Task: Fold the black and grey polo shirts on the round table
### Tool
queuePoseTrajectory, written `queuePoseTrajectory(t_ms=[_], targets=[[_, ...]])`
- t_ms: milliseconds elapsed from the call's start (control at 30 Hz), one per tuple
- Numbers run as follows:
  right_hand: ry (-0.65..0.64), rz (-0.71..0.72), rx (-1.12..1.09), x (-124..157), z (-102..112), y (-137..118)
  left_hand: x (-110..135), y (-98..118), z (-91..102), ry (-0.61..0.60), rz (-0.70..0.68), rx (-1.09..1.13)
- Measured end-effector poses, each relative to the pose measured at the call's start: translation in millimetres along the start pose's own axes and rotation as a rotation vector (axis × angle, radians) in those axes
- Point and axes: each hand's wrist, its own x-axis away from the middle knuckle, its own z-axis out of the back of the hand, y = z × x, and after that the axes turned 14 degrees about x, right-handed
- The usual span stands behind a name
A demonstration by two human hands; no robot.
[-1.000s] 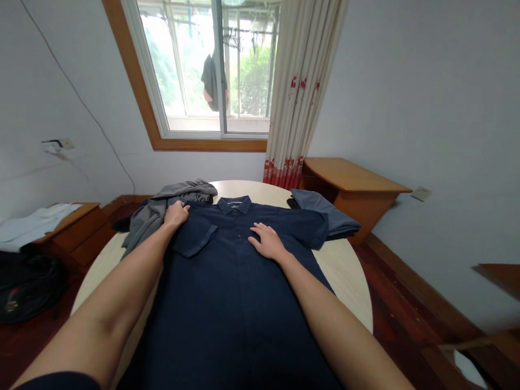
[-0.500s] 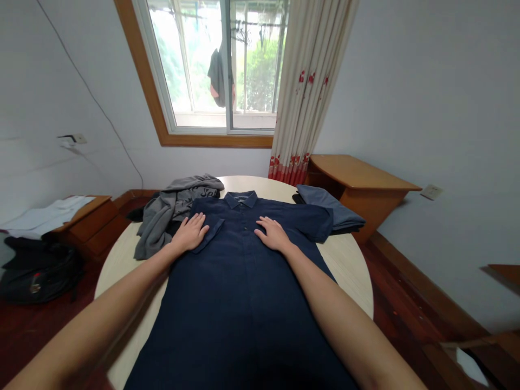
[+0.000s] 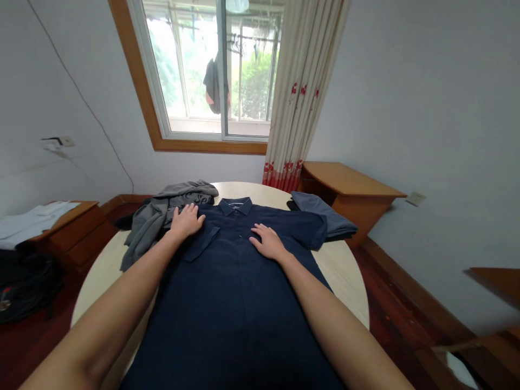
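Observation:
A dark navy polo shirt (image 3: 235,292) lies spread front-up on a round pale table (image 3: 341,265), collar pointing away from me. My left hand (image 3: 187,220) rests flat with fingers apart on the shirt's left shoulder, where the sleeve is folded inward. My right hand (image 3: 267,241) lies flat, fingers spread, on the chest just right of the button placket. Neither hand holds anything.
A crumpled grey garment (image 3: 162,214) lies at the table's far left, touching the shirt. A folded blue-grey garment (image 3: 320,211) sits at the far right. A wooden desk (image 3: 345,187) stands right of the table, a low cabinet (image 3: 69,233) with white cloth left. Window and curtain behind.
My left hand slid up from the folded sleeve toward the shoulder near the collar. My right hand stayed flat on the chest. The view shifted slightly.

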Motion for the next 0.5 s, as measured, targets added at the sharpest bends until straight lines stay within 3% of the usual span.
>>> queuePoseTrajectory(t_ms=[100,200,367,433,500], targets=[[0.035,-0.006,-0.008,0.5,5.7,-1.2,-1.1,-3.5,-11.2,0.036,0.007,0.027],[0.166,-0.113,0.018,3.1,26.9,13.2,3.2,-4.0,-19.0,0.005,0.025,0.041],[0.366,-0.633,0.207,24.2,74.2,74.1,24.4,12.4,-22.2,0.116,-0.136,0.052],[0.344,-0.832,0.282,33.9,82.6,95.3,36.7,19.4,-26.5,0.086,-0.216,0.085],[0.281,-0.923,0.293,39.5,83.7,107.8,46.8,23.3,-31.7,0.015,-0.235,0.120]])
